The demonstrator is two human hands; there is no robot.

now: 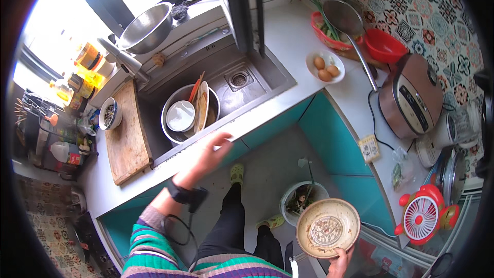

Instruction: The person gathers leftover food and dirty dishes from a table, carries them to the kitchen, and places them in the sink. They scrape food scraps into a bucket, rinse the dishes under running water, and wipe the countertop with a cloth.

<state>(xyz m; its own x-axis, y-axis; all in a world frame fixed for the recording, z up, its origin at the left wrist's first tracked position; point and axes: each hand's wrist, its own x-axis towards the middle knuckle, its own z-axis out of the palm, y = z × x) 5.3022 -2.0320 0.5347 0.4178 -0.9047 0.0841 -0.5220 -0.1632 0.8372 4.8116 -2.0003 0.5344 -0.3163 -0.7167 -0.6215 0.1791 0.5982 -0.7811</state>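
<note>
My right hand grips the rim of a soiled ceramic dish, tilted so its inside shows, beside a waste bucket on the floor. My left hand is slightly blurred, with nothing in it, over the counter's front edge near the sink. In the sink stands a metal basin that holds a white bowl, a stained plate on its edge, chopsticks and something orange-red.
Left of the sink, a wooden cutting board bears a small bowl. A steel bowl stands near the faucet. To the right are eggs in a bowl, a strainer, a rice cooker and a red fan.
</note>
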